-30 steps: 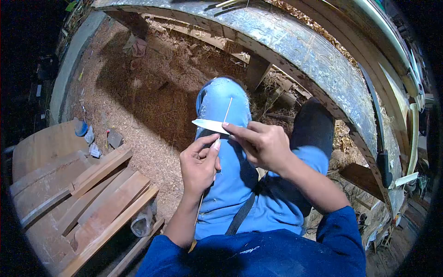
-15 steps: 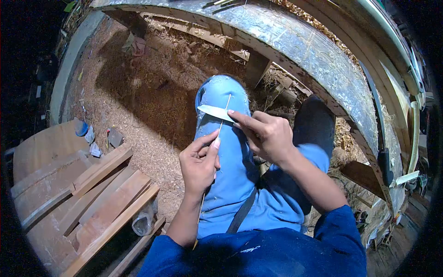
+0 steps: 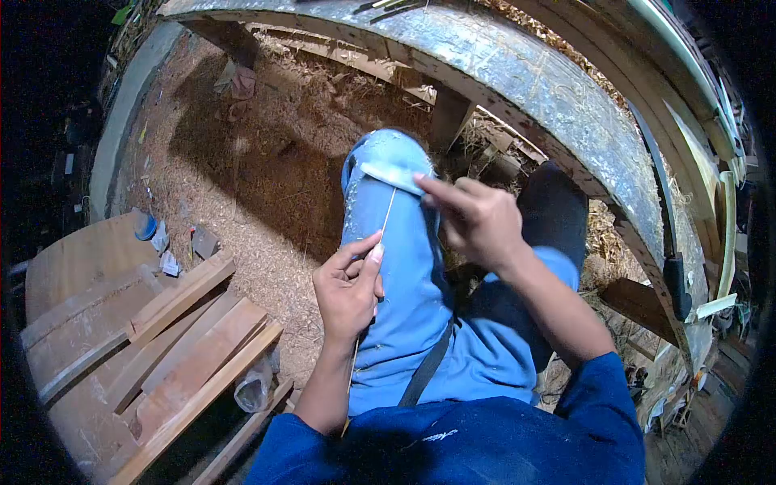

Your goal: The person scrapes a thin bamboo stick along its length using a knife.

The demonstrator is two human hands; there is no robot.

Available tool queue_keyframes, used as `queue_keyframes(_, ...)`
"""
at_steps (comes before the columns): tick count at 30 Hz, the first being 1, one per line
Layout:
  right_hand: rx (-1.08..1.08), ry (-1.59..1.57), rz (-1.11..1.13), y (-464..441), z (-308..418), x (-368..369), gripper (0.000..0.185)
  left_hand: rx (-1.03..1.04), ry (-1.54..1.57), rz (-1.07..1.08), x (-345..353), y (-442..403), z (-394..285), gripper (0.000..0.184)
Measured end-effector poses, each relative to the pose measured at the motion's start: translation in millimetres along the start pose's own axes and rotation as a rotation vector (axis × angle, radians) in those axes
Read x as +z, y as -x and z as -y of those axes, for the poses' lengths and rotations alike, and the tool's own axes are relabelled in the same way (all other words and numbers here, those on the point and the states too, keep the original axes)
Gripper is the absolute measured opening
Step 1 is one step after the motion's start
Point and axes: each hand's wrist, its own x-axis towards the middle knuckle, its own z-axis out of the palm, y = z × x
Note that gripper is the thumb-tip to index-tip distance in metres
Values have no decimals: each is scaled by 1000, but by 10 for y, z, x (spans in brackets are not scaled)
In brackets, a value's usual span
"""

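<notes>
My left hand [image 3: 347, 295] pinches a thin bamboo stick [image 3: 389, 210] between thumb and fingers. The stick slants up over the blue trouser leg [image 3: 404, 283], and its lower part runs down beside my forearm. My right hand [image 3: 482, 222] is closed on a knife, its index finger stretched along the blade [image 3: 388, 175]. The handle is hidden in the fist. Near the knee, the blade lies across the stick's upper end; blur hides whether they touch. Pale shavings cling to the trouser fabric around the knee.
A long worn wooden bench [image 3: 525, 73] curves across the far side and right. Wooden planks [image 3: 202, 364] lie at the lower left, near a blue lid [image 3: 145, 227] and a clear plastic bag [image 3: 253, 390]. Shavings cover the ground [image 3: 267, 267].
My right hand and the knife have moved slightly up and away along the stick toward the knee. My left hand stays almost in place, still pinching the stick.
</notes>
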Motion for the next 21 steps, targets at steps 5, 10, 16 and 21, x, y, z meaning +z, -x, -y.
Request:
queue_keyframes(5, -43, -59, 7, 58, 36, 54, 46, 18, -6, -15, 17, -39, 11, 27)
queue_keyframes(10, -170, -34, 51, 126, 196, 60, 44, 9, 17, -9, 36, -50, 13, 26)
queue_keyframes(16, -139, -26, 33, 92, 168, 41, 40, 28, 2, -12, 62, -49, 16, 26)
queue_keyframes(21, 15, 26, 80, 45, 99, 18, 55, 10, -7, -20, 74, -14, -15, 27)
